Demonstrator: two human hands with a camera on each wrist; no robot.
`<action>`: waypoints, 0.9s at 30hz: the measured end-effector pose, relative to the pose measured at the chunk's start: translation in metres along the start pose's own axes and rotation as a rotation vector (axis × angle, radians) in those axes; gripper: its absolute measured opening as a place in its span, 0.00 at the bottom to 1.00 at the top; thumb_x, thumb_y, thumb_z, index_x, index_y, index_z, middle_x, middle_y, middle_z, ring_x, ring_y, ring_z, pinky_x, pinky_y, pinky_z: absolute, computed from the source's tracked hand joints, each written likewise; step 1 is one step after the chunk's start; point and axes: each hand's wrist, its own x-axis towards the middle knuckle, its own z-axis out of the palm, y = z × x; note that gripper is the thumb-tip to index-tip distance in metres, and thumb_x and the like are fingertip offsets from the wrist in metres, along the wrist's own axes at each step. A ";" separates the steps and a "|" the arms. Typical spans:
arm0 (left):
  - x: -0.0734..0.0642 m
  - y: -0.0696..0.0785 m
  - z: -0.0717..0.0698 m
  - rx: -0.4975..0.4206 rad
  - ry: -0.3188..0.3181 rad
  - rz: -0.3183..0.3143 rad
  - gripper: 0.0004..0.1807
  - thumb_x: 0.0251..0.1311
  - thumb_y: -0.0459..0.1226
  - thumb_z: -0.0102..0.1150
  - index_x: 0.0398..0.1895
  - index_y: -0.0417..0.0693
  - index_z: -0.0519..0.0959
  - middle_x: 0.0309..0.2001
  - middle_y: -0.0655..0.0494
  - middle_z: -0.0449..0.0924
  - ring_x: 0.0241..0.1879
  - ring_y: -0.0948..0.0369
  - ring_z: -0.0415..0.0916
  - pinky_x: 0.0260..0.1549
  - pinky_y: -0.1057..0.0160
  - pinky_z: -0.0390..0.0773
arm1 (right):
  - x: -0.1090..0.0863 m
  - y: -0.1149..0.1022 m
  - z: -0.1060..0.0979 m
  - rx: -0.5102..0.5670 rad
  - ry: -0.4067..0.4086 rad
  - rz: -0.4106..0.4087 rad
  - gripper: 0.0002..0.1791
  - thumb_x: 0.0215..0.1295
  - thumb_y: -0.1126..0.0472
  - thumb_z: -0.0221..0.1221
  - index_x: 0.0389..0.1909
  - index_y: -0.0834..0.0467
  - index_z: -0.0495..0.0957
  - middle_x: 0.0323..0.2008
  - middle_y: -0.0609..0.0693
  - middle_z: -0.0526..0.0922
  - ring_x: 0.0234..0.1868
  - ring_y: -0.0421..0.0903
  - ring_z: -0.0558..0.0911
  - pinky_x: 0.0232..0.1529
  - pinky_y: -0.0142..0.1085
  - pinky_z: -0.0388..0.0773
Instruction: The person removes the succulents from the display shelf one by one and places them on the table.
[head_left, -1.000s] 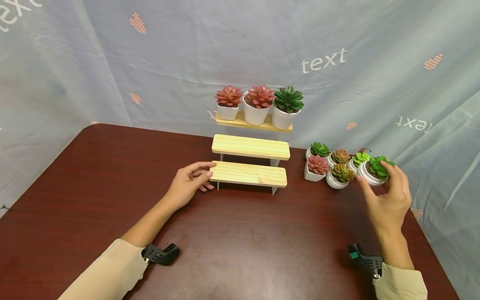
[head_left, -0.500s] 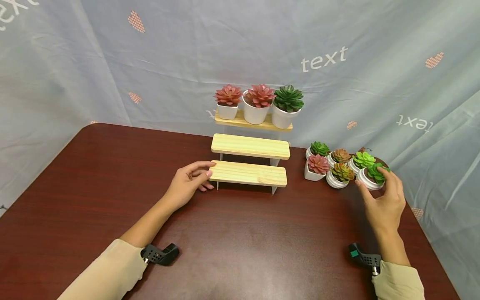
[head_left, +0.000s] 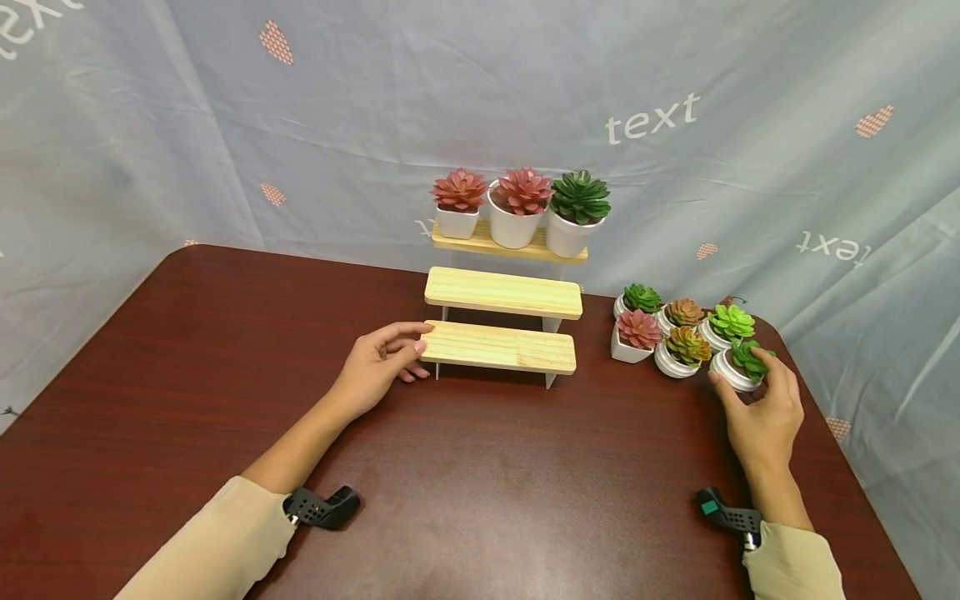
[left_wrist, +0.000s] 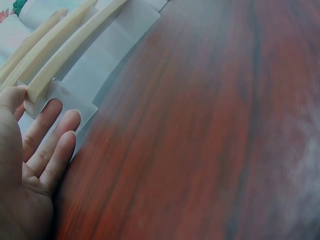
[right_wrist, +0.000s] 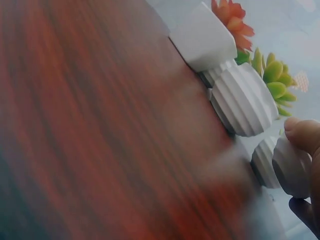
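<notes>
My right hand point(head_left: 767, 414) pinches a small green potted succulent point(head_left: 737, 372) in a ribbed round white pot, thumb and fingers at its rim. In the right wrist view this white pot point(right_wrist: 291, 167) overlaps another ribbed pot behind it. With thumb and fingertips, my left hand point(head_left: 375, 367) grips the left end of the lowest board of a three-step wooden plant stand point(head_left: 498, 347). The left wrist view shows the fingers point(left_wrist: 47, 130) beside and below that board end. Three larger potted succulents stand on the top step: a red one point(head_left: 459, 200), another red one point(head_left: 517, 218) and a dark green one point(head_left: 573, 225).
Left of the held pot, several small potted succulents cluster: a pink one point(head_left: 636, 335) in a square pot, a yellow-red one point(head_left: 684, 354), a brown one point(head_left: 681, 313), a light green one point(head_left: 727, 325) and a green one point(head_left: 639, 300). A grey-blue curtain point(head_left: 337, 125) hangs behind the table point(head_left: 525, 483).
My right hand has lowered the green potted succulent toward the table, moving it slightly left and nearer to me beside the cluster. The left hand has kept its grip on the stand.
</notes>
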 end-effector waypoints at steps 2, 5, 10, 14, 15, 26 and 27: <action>0.000 0.000 0.000 -0.001 0.000 0.006 0.18 0.74 0.41 0.56 0.63 0.49 0.78 0.51 0.41 0.85 0.32 0.62 0.88 0.32 0.61 0.87 | -0.001 0.002 0.000 0.002 0.001 0.016 0.34 0.53 0.66 0.75 0.62 0.63 0.76 0.55 0.67 0.79 0.42 0.32 0.67 0.42 0.23 0.56; 0.000 0.000 0.000 0.001 -0.001 0.011 0.18 0.74 0.41 0.56 0.63 0.49 0.78 0.52 0.41 0.85 0.33 0.62 0.88 0.32 0.61 0.87 | -0.002 0.005 0.001 0.004 -0.002 0.040 0.33 0.52 0.66 0.76 0.61 0.63 0.77 0.53 0.67 0.80 0.40 0.24 0.64 0.40 0.22 0.57; 0.000 0.001 0.000 0.004 -0.001 0.011 0.18 0.74 0.41 0.55 0.63 0.49 0.78 0.52 0.41 0.85 0.33 0.61 0.88 0.32 0.61 0.87 | -0.005 0.007 0.002 -0.006 -0.027 0.098 0.33 0.52 0.65 0.75 0.61 0.61 0.77 0.52 0.63 0.80 0.39 0.19 0.64 0.39 0.19 0.58; 0.000 0.001 0.000 0.003 -0.001 0.006 0.18 0.74 0.42 0.56 0.63 0.50 0.78 0.51 0.41 0.85 0.33 0.61 0.88 0.32 0.61 0.87 | -0.006 0.008 0.002 -0.007 -0.052 0.127 0.32 0.54 0.65 0.75 0.61 0.61 0.77 0.51 0.60 0.79 0.40 0.19 0.64 0.38 0.17 0.59; 0.000 0.001 0.000 0.002 0.000 0.004 0.18 0.74 0.42 0.56 0.63 0.50 0.78 0.50 0.41 0.86 0.33 0.61 0.88 0.32 0.61 0.87 | -0.006 0.007 0.002 -0.008 -0.057 0.127 0.32 0.54 0.64 0.74 0.62 0.61 0.77 0.49 0.59 0.78 0.40 0.20 0.64 0.38 0.17 0.59; -0.001 0.001 0.001 0.003 0.004 0.001 0.18 0.74 0.42 0.56 0.64 0.49 0.77 0.51 0.41 0.85 0.33 0.62 0.88 0.33 0.61 0.87 | 0.000 0.011 0.005 0.064 -0.121 0.165 0.35 0.56 0.67 0.72 0.65 0.60 0.72 0.60 0.54 0.77 0.45 0.19 0.68 0.40 0.10 0.62; -0.001 0.002 0.001 0.003 0.004 0.001 0.18 0.74 0.42 0.56 0.64 0.49 0.77 0.51 0.41 0.85 0.33 0.62 0.88 0.33 0.62 0.87 | 0.000 0.011 0.005 0.076 -0.125 0.168 0.35 0.56 0.67 0.72 0.65 0.61 0.72 0.61 0.55 0.77 0.47 0.18 0.68 0.41 0.10 0.63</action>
